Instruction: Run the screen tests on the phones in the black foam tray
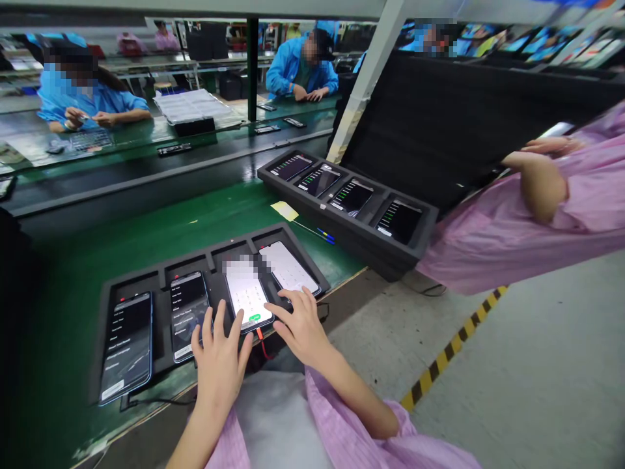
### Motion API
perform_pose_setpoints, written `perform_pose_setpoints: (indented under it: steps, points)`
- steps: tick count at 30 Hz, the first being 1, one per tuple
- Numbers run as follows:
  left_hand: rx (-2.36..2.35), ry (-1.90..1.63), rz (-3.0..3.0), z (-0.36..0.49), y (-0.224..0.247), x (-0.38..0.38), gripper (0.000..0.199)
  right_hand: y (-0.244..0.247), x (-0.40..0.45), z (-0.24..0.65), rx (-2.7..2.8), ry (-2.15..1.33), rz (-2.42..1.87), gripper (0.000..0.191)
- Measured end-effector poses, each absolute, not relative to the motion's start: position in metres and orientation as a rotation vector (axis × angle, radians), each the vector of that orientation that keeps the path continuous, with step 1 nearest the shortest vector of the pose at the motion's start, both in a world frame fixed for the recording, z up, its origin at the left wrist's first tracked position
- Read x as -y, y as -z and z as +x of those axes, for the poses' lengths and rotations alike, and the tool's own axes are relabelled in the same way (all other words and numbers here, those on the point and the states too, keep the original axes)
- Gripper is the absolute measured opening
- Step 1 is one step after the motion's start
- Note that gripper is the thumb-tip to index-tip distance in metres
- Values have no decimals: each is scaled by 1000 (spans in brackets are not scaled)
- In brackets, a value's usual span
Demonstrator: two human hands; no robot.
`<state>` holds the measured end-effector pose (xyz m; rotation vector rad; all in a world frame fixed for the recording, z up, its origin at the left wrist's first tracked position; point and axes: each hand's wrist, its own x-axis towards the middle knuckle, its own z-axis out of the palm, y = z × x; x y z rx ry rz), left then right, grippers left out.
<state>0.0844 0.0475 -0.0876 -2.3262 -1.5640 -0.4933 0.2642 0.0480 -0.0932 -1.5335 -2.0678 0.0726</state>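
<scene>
Both my hands are over a black foam tray (139,279) that holds several smartphones. My left hand (219,352), fingers spread, is at the lower left of a smartphone with a lit white dial pad (250,296). My right hand (303,326) reaches that screen's right edge with its fingers apart; whether it touches the glass I cannot tell. A red cable (261,342) is plugged into this phone's lower end. To its right lies another white-screened phone (288,264), partly behind my right fingers. Two phones with dark text menus, a middle one (188,312) and a far-left one (127,345), lie left of it.
A second foam tray (342,225) with several dark-screened phones stands at the right, before a black panel (439,124). A blue pen (326,236) and a yellow tag (284,210) lie between the trays. A pink-sleeved person (561,195) is at the right; blue-clad workers (303,68) sit across.
</scene>
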Motion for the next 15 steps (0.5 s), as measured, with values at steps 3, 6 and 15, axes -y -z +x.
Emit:
perform_pose_setpoints:
  steps: [3,6,15]
  points:
    - [1597,500,-2334,85,87,-48,33,96,-50,260,2099,-76,-1608,36]
    - [1618,471,-2352,86,88,-47,31,97,-52,259,2098,-80,-1635,34]
    - [1662,502,-2344,83,89,-53,36,97,-57,257,2053,-56,-1629,38]
